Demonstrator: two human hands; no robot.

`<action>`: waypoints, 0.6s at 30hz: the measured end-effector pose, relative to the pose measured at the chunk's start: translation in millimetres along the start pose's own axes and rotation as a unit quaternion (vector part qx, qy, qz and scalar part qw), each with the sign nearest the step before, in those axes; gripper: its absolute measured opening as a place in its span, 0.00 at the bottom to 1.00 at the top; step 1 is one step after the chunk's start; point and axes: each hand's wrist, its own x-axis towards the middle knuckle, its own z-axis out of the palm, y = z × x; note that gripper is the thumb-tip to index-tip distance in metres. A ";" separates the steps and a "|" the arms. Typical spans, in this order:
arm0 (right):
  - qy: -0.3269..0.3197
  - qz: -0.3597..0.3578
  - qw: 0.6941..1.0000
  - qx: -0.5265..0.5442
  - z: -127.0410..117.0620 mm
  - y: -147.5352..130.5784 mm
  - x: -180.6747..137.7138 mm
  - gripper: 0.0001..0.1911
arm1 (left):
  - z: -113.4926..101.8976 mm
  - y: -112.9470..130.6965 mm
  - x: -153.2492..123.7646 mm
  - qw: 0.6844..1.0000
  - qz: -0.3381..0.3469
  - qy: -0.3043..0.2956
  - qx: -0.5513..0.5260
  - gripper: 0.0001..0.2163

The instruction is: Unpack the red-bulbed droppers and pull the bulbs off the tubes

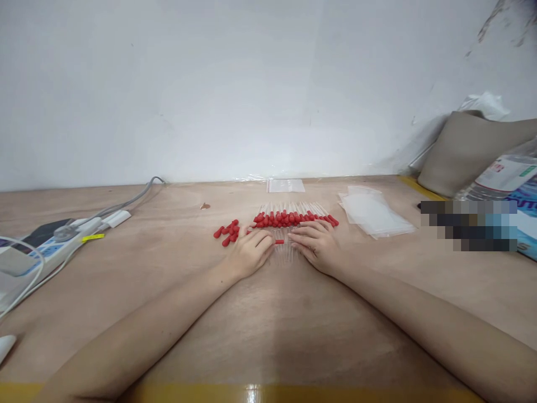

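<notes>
My left hand (251, 251) is closed around a red rubber dropper bulb (279, 242), whose open end points right. Facing it, my right hand (315, 244) pinches what looks like a thin clear glass tube; its tip lies close to the bulb, and I cannot tell whether they touch. Several loose clear tubes (285, 256) lie on the table beneath and between my hands. Just beyond, a row of droppers with red bulbs (289, 217) lies side by side, their pale tubes pointing at the wall. Several loose red bulbs (227, 230) are scattered left of my left hand.
Flat clear plastic bags (375, 211) lie at the right, and another small bag (286, 185) sits by the wall. A power strip (50, 252) with cables is on the left. A plastic bottle (499, 173) and a grey-brown container (465, 148) stand at the far right.
</notes>
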 end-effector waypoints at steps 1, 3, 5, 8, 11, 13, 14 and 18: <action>-0.004 0.001 1.000 -0.008 -0.3 -0.8 0.6 0.11 | -0.4 0.4 -0.2 1.000 0.006 0.001 -0.002 0.07; -0.016 -0.005 1.000 -0.016 -0.9 -2.1 1.9 0.11 | -1.9 1.5 0.2 1.000 0.014 0.000 -0.008 0.08; -0.022 -0.017 0.999 -0.015 -0.6 -2.5 2.9 0.12 | -3.6 3.1 1.9 1.000 0.015 0.002 -0.016 0.08; -0.025 -0.038 0.999 -0.008 1.3 -1.5 3.3 0.12 | -4.7 5.4 6.0 1.000 0.017 -0.007 -0.021 0.10; -0.034 -0.056 0.998 -0.001 3.5 -0.6 2.5 0.12 | -3.2 7.3 9.9 0.999 0.025 -0.029 -0.023 0.13; -0.035 -0.063 0.997 -0.002 4.8 -0.6 1.6 0.12 | -1.5 8.1 11.1 0.999 0.026 -0.023 -0.030 0.12; -0.034 -0.066 0.997 -0.004 5.3 -0.7 1.2 0.12 | -0.9 8.3 11.3 0.999 0.025 -0.015 -0.034 0.12; -0.023 -0.082 0.996 -0.011 5.3 -2.1 -0.2 0.11 | -2.0 8.2 10.2 0.999 0.031 -0.007 -0.032 0.09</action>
